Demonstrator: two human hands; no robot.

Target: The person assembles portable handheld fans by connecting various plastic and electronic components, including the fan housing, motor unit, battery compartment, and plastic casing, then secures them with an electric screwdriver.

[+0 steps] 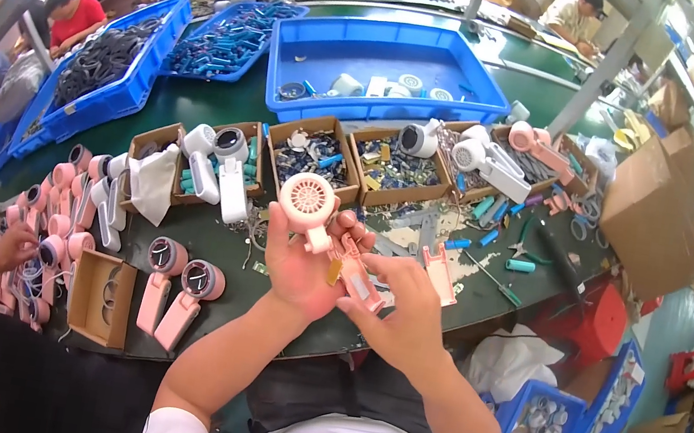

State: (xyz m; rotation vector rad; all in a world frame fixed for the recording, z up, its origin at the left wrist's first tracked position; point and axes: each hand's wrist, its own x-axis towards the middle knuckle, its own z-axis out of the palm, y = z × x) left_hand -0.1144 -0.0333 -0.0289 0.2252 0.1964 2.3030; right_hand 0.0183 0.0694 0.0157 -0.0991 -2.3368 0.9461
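A pink handheld fan (310,200) with a round slotted head lies across my left hand (301,269), whose fingers curl round it. Its handle housing (357,281) is opened up, showing the hollow inside and a yellowish strip. My right hand (402,303) grips the lower end of that housing between thumb and fingers. Just beyond my right fingers, a loose pink handle cover (439,275) rests on the bench. Two pink fans (178,303) with dark round faces lie on the bench left of my left forearm.
Cardboard trays (400,170) of small parts line the bench behind my hands. A blue tub (393,50) stands further back. A screwdriver (494,281), pliers (534,248) and teal battery cells (520,266) lie to the right. At left, another person's hand (16,246) reaches into piled pink fans.
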